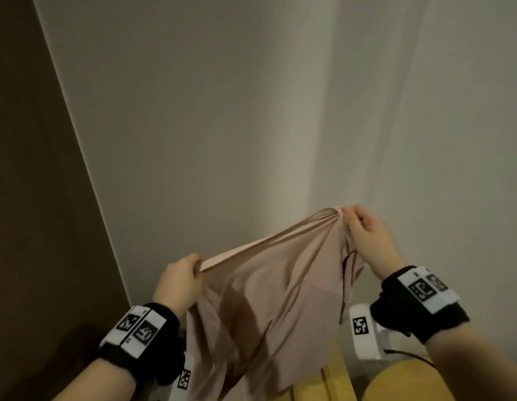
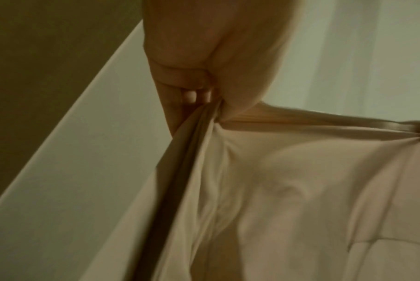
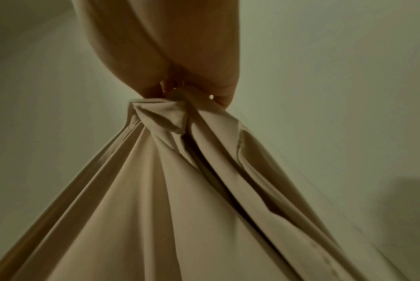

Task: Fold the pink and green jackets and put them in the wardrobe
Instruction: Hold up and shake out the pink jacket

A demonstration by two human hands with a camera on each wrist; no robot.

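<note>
Pink jacket (image 1: 268, 287) (bunched) gripped by both hands before pale wall (image 1: 222, 111).

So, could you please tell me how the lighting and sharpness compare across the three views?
Head view: dim, warm light, the pink jacket fairly sharp, a soft shadow on the wall. Left wrist view: the left hand close and blurred, cloth soft. Right wrist view: the right hand dark, folds crisper, edges streaked.
</note>
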